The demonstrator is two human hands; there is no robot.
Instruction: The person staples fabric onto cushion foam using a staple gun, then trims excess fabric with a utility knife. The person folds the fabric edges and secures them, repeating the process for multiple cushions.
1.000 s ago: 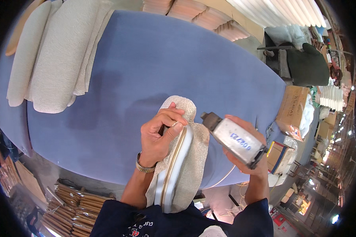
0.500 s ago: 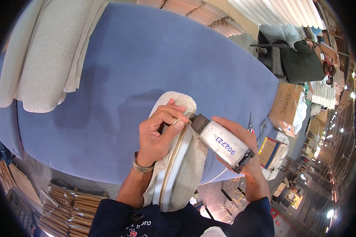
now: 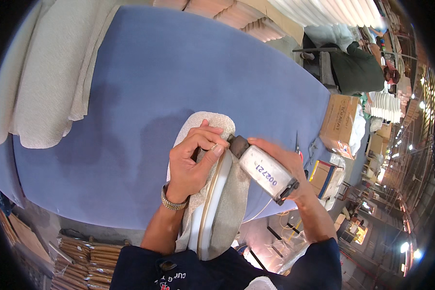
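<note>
A long padded piece (image 3: 221,186) with white foam lies slanting up from my body, wrapped in beige woven fabric (image 3: 208,118). Along the foam runs a thin tan strip (image 3: 210,193). My left hand (image 3: 195,157), a watch on its wrist, pinches the fabric and the strip's far end between thumb and fingers. In my right hand (image 3: 287,166) is a white pneumatic staple gun (image 3: 263,171), wrapped by the fingers. Its dark nose sits right by my left fingertips, at the fabric's edge; exact contact is hidden.
Beneath the work spreads a blue covered table (image 3: 130,87). Beige fabric rolls (image 3: 50,92) lie at its far left. Scissors (image 3: 298,145) and a cardboard box (image 3: 338,123) are at the right. A person in dark clothing (image 3: 357,70) is farther off. Wrapped brown bundles (image 3: 89,258) stand lower left.
The staple gun and my right hand have shifted slightly left, and the nose has turned a little at my left fingertips. My left hand keeps its pinch. The whole view has moved slightly.
</note>
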